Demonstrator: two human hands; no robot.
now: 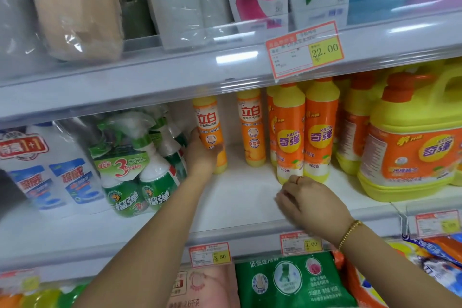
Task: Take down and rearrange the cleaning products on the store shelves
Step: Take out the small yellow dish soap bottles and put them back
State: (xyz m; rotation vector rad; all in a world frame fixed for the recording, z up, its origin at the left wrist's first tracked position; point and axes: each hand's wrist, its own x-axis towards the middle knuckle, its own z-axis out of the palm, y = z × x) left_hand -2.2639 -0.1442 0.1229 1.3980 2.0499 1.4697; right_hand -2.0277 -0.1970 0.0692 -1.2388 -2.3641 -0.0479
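Here, bottle: the slim orange-and-yellow plastic detergent bottle point(208, 130) is standing near upright on the white shelf point(240, 197), cap pointing up.
Left hand point(202, 157): fingers are curling round the bottle's lower body.
Right hand point(307, 204): fingers are bending loosely, holding nothing, just before the neighbouring orange bottles point(290, 132).

We see the left hand point(201, 155) wrapped round the lower half of an orange dish-soap bottle point(208, 127), which stands upright on the white middle shelf point(245, 197) just beside the green spray-bottle pack point(140, 170). A second orange bottle point(251, 130) stands apart to its right. The right hand point(308, 204) — ringed, with a gold bracelet point(350, 232) at the wrist — hangs over the shelf front, fingers loosely bent and holding nothing, near the base of the orange-and-yellow bottles point(290, 137). A large yellow jug point(410, 147) stands further right.
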